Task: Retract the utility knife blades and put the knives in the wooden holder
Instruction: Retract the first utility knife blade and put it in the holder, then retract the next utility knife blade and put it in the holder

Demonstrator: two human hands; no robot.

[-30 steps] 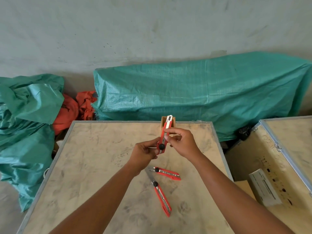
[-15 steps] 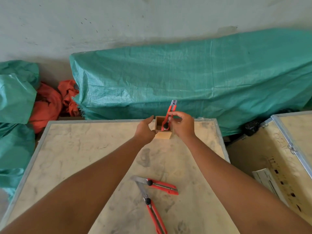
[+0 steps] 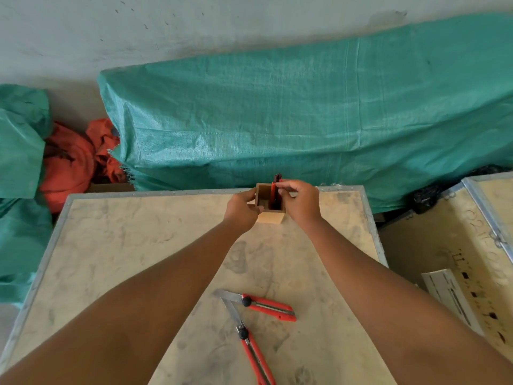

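Note:
A small wooden holder point(image 3: 262, 190) stands near the far edge of the tabletop. My left hand point(image 3: 241, 211) grips its left side. My right hand point(image 3: 301, 202) pinches the top of a red utility knife point(image 3: 275, 193) that stands nearly upright inside the holder, only its dark end sticking out above the rim. Two more red utility knives lie near me, both with their blades out: one point(image 3: 268, 306) lies crosswise, the other point(image 3: 254, 351) points toward me. Their blade tips meet in a V.
The tabletop point(image 3: 138, 259) is a pale board with a metal rim. A green tarp-covered bulk point(image 3: 305, 112) lies just beyond its far edge. A second crate point(image 3: 472, 245) with a white box point(image 3: 451, 298) on it stands at the right. Orange cloth point(image 3: 72, 162) sits at the back left.
Both hands moved from the table's middle out to the holder. The knife held upright in my right hand went down into the holder, and my left hand closed on the holder's side.

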